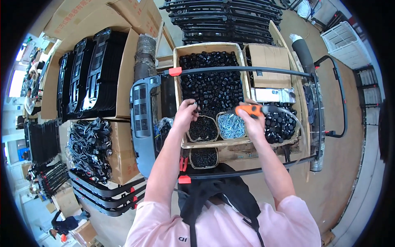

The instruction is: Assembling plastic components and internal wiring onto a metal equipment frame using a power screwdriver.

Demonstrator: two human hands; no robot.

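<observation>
My left hand (187, 115) is closed, its fingers pinched together over the near left of a wooden tray (177, 92) of small black plastic caps (212, 84); what it pinches is too small to make out. Wrapped in my right hand (252, 123) is an orange power screwdriver (243, 110), held sideways above the tray's right side. Between and below my hands sit a basket of small black parts (202, 128) and a basket of silver screws (231, 125). A long black tubular frame (230, 69) with a grey vented end panel (142, 111) lies across the tray.
A carton (123, 74) of glossy black panels stands at the left, above a heap of black cables (91, 144). Black round knobs (279, 127) lie right of my right hand. Curved black rails (107, 191) are stacked lower left. Stacked black frames (222, 20) stand beyond the tray.
</observation>
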